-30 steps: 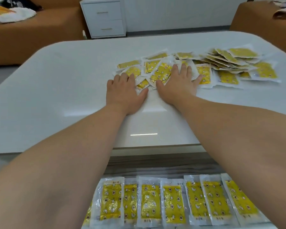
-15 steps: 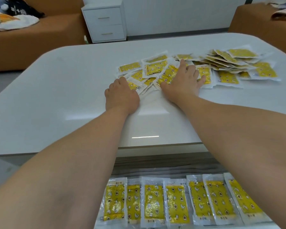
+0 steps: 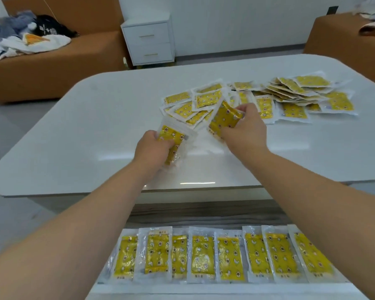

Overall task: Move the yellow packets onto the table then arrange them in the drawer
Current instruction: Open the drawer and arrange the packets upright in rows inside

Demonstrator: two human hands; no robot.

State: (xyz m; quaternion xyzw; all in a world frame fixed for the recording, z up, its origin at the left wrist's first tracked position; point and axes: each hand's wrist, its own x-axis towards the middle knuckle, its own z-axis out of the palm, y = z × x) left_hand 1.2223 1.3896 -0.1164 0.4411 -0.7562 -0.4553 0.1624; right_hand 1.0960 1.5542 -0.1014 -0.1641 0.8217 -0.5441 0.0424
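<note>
A spread of several yellow packets (image 3: 262,98) in clear wrappers lies on the white table (image 3: 78,131), right of centre. My left hand (image 3: 153,148) grips one yellow packet (image 3: 171,137) lifted just off the tabletop. Beside it, my right hand (image 3: 245,129) holds another yellow packet (image 3: 224,118), tilted, at the near edge of the pile. Below the table's front edge the open drawer (image 3: 225,287) holds a neat row of several yellow packets (image 3: 204,256) standing side by side.
A brown sofa (image 3: 52,68) with clothes on it stands at the back left. A white two-drawer cabinet (image 3: 148,40) sits behind the table, and another brown seat (image 3: 342,37) is at the back right. The table's left half is bare.
Both hands lay flat on the pile's near edge before. Now each hand has closed round a packet and lifted it, drawing it toward me.
</note>
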